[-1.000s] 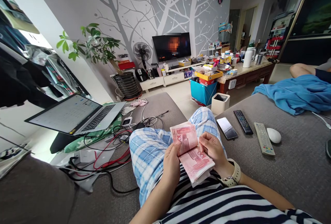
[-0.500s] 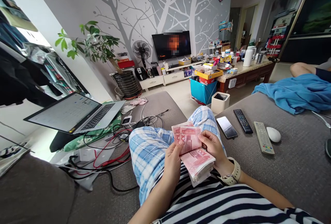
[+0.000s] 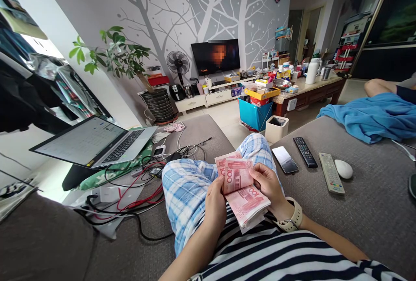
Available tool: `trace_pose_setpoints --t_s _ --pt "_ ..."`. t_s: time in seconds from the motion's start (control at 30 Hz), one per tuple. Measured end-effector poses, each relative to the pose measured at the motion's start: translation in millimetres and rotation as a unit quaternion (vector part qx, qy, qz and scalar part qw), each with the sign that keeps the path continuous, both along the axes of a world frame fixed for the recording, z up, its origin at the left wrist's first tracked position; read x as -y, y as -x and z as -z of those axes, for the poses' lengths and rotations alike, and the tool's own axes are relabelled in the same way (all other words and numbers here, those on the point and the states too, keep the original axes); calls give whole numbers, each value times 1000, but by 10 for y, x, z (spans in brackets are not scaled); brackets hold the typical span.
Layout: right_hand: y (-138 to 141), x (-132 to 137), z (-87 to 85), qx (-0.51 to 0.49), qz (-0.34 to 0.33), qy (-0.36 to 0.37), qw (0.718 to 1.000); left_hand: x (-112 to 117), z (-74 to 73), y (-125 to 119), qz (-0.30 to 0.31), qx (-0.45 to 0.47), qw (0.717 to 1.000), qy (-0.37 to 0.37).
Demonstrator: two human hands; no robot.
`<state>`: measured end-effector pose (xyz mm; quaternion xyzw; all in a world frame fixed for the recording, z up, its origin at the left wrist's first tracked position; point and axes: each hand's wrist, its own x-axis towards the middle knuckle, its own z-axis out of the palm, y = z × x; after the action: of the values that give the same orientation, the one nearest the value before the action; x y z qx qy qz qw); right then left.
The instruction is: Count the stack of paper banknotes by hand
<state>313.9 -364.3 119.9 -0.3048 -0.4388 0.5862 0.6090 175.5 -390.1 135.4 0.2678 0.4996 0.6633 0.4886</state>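
A stack of pink 100 banknotes rests over my lap, above my blue checked trousers and striped shirt. My left hand is closed on the stack's left side, its thumb on the notes. My right hand, a pale watch on its wrist, pinches the upper notes, which are bent up and folded back towards the far end. Both hands touch the same stack.
On the grey sofa to my right lie a phone, a black remote, a grey remote and a white mouse. A laptop and tangled cables sit left. Another person's leg rests on a blue blanket.
The upper notes have been lifted and folded back under my right fingers; a note face with "100" now stands upright. Both hands stay in place on the stack.
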Motion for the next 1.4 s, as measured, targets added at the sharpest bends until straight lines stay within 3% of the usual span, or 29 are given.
trace_pose_setpoints --t_s 0.17,0.27,0.5,1.03,1.4 --pt "0 13 -5 -3 -2 -9 1000 0 5 30 0 -46 999 2" --pt "4 14 -1 -8 -3 -7 1000 23 -57 21 -11 -60 998 4" --pt "-1 -11 36 -11 -11 -9 1000 75 -198 -31 28 -64 997 -24" --pt "13 15 14 -22 -12 -6 1000 94 -233 -57 17 -47 999 -21" --pt "14 28 17 -35 -19 5 999 77 -163 -33 5 -52 999 -13"
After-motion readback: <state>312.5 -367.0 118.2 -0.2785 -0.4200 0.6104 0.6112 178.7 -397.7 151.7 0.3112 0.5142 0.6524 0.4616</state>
